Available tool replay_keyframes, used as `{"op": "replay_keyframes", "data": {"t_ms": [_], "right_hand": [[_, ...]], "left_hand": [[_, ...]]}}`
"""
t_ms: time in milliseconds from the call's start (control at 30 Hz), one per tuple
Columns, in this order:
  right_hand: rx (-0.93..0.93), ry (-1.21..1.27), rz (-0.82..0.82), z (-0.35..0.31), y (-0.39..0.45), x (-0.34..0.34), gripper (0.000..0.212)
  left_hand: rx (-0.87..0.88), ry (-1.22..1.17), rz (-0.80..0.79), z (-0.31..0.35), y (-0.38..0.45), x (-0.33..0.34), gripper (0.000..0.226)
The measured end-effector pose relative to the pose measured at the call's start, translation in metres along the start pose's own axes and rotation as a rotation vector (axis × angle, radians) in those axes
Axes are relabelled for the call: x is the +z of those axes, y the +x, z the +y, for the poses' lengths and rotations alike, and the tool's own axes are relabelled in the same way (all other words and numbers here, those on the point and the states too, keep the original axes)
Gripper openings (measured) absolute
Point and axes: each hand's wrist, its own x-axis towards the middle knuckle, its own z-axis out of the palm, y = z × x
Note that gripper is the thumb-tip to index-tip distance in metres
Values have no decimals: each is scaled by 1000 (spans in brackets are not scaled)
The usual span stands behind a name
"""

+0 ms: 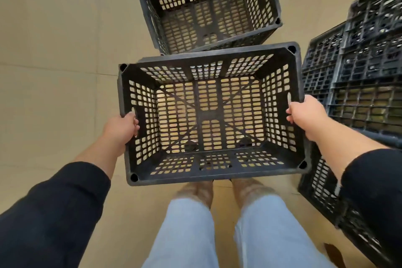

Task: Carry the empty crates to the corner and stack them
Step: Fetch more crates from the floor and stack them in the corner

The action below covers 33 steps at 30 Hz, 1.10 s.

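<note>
Beige tiled floor spreads beneath and left of your hands. Your light blue trousers show below them, nearest you.

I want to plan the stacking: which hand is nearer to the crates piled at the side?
The right hand: its grip on the held crate is beside the piled crates; the left hand is on the far side.

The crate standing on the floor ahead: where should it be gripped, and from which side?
By the handle slots in its two short end walls, one hand from each side. A slot shows in the floor crate's right wall. The held crate is carried that way, left hand and right hand at its end walls.
</note>
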Motion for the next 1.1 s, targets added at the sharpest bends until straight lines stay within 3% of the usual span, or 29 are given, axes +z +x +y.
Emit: {"op": "replay_keyframes", "data": {"t_ms": [133, 367, 567, 733, 1100], "right_hand": [[-51, -46, 3, -41, -80, -36, 13], [-96, -147, 29, -120, -204, -83, 23], [-232, -175, -2, -188, -269, -109, 28], [-341, -209, -76, -257, -295, -86, 12], [-701, -564, -318, -431, -364, 53, 8]], "left_hand": [[-14, -47, -11, 25, -58, -69, 22], [21, -93, 61, 65, -158, -172, 27], [54, -144, 103, 69, -220, -244, 32], [18, -237, 165, 58, -236, -293, 36], [-161, -504, 459, 19, -259, -388, 35]]}}
